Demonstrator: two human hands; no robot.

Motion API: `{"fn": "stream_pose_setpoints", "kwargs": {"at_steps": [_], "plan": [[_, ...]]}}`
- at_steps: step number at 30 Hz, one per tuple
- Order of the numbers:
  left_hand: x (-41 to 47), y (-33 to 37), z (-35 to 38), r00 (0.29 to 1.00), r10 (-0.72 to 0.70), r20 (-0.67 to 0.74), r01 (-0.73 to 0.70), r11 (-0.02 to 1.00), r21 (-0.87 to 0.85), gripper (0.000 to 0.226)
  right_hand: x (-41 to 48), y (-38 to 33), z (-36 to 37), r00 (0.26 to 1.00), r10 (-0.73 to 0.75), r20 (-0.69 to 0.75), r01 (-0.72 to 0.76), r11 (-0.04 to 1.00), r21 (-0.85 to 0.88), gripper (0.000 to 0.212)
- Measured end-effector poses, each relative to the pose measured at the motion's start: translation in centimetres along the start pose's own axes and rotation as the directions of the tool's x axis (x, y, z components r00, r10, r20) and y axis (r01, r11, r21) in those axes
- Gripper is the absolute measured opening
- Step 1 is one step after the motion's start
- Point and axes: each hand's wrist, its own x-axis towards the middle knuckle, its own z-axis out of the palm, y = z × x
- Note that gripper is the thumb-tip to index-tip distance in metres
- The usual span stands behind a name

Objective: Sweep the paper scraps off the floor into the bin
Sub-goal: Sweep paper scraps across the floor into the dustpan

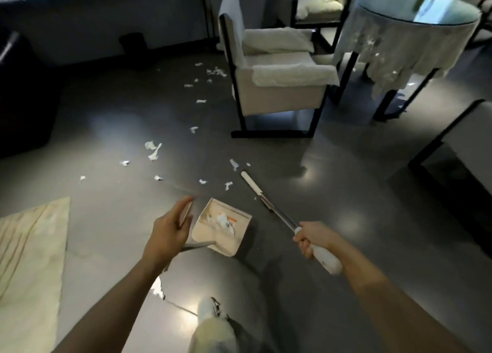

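White paper scraps (153, 150) lie scattered over the dark glossy floor, from the broom up toward the armchair. A beige dustpan (226, 242) sits on the floor just before me with several scraps inside. My left hand (170, 227) holds the top of its thin handle (198, 245). My right hand (310, 239) grips the broom's white grip, and the metal shaft slants up-left to the narrow white broom head (250, 181) on the floor among scraps. A small dark bin (133, 42) stands by the far wall.
A pale armchair (279, 86) stands beyond the broom. To the right are a round table with a draped cloth (399, 46) and a dark-framed seat (466, 150). A light rug (29, 246) lies at left, dark furniture (21, 99) behind it. My slippered foot (213, 323) is below.
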Motion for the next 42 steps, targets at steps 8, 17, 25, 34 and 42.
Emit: {"fn": "stream_pose_setpoints", "kwargs": {"at_steps": [8,17,25,34,42], "plan": [[7.4,-7.8,-4.7,0.995,-0.101,0.000,0.101,0.994,0.050,0.040,9.5,-8.1,7.1,0.999,0.005,-0.046,-0.011,0.991,-0.137,0.044],[14.7,-11.8,-5.3,0.980,-0.186,-0.065,0.189,0.981,0.046,0.040,20.5,-17.2,8.8,0.998,-0.007,-0.062,-0.007,0.976,-0.217,0.028],[21.9,-10.9,-1.8,0.952,-0.242,-0.185,0.252,0.967,0.030,0.041,29.0,-26.7,6.6,0.999,0.037,-0.019,-0.041,0.929,-0.369,0.010],[23.3,-9.4,0.4,0.922,-0.291,-0.254,0.306,0.952,0.022,0.040,34.1,-30.1,9.0,0.983,0.152,0.102,-0.082,0.862,-0.500,0.006],[15.9,-6.9,0.3,0.922,-0.310,-0.231,0.321,0.947,0.010,0.040,29.0,-23.8,11.5,0.950,0.214,0.227,0.029,0.663,-0.748,0.040]]}}
